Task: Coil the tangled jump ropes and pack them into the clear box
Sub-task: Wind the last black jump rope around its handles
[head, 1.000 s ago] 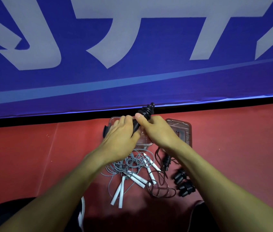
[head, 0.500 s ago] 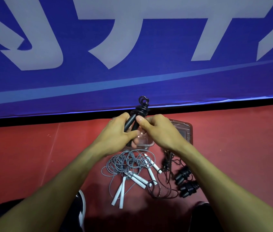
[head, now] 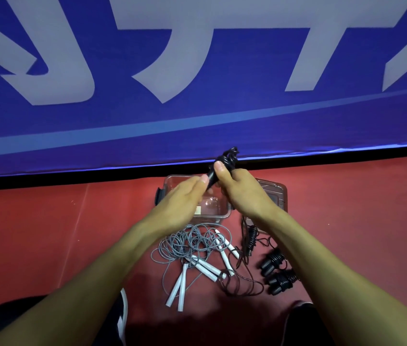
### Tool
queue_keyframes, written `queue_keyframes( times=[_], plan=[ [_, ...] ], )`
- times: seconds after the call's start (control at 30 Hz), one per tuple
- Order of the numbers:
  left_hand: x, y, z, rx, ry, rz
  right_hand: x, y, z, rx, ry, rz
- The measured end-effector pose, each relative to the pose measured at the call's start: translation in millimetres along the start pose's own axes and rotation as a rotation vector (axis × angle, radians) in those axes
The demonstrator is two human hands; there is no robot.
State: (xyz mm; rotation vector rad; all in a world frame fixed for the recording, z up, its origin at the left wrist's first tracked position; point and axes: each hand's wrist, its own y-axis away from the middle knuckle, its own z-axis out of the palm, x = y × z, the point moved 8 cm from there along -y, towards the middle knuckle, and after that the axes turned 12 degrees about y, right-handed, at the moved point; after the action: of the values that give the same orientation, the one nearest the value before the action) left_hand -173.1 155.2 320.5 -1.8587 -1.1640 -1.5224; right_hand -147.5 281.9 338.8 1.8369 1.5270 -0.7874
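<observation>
- While both hands meet above the clear box (head: pixel 218 214), a black jump rope bundle (head: pixel 225 162) sits between them, its coiled cord poking up past the fingertips.
- The right hand (head: pixel 243 193) has its fingers and thumb curled round the bundle's black handles, thumb nail facing up.
- The left hand (head: pixel 183 201) lies just beside it with fingers nearly straight, its thumb pressed against the lower end of the handles (whether the fingers wrap anything I cannot tell).
- Under the hands the box stands open on the red floor (head: pixel 47 233), and its lid (head: pixel 276 196) lies touching it on the right.
- Nearer the person, a grey rope tangle (head: pixel 187 243) with white handles (head: pixel 206 267) spreads over the floor.
- Just right of that lies a loose dark cord (head: pixel 243 284), then two wound black rope bundles (head: pixel 278 273) side by side.
- Behind the box rises a blue banner (head: pixel 197 126) with large pale lettering.
</observation>
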Motion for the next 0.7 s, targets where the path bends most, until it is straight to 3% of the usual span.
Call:
queue_keyframes(
  times=[0.13, 0.37, 0.6, 0.7],
  plan=[
    [-3, 1, 2, 0.007, 0.275, -0.055, 2, -2, 6, -0.072, -0.144, 0.013],
    [-2, 4, 1, 0.003, 0.399, -0.083, 2, 1, 1, -0.051, 0.135, 0.003],
    [5, 7, -7, 0.09, 0.376, -0.043, -1, -4, 6, -0.027, 0.104, -0.037],
    [7, 8, 0, 0.035, 0.428, -0.068, -8, -3, 3, 0.021, 0.114, -0.065]
  ],
)
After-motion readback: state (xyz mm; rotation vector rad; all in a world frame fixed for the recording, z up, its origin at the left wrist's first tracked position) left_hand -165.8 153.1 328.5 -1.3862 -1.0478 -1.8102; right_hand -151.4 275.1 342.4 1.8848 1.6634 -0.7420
